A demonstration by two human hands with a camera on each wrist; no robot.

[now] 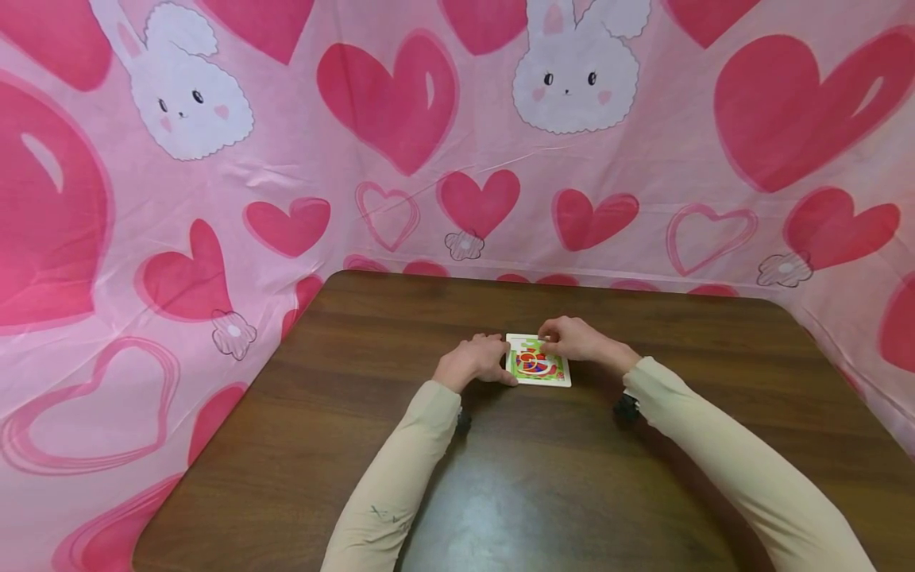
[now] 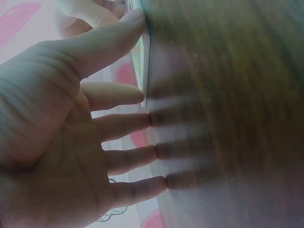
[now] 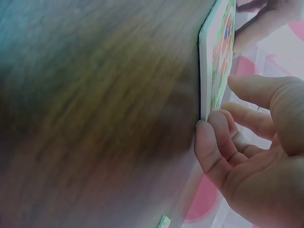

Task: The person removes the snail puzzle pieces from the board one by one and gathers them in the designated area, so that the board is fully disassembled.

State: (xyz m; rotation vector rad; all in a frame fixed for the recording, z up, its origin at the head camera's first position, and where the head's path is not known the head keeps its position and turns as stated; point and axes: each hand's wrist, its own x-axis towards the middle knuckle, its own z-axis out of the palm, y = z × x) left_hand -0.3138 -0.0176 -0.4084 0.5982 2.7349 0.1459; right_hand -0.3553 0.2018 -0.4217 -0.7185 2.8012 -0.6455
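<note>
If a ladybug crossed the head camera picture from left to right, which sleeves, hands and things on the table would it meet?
Left sleeve → left hand → colourful picture board → right hand → right sleeve.

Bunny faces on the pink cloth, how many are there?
2. The first bunny face is at the upper left of the pink cloth; the second bunny face is at the top, roughly above the picture board. More could be outside the picture.
</note>
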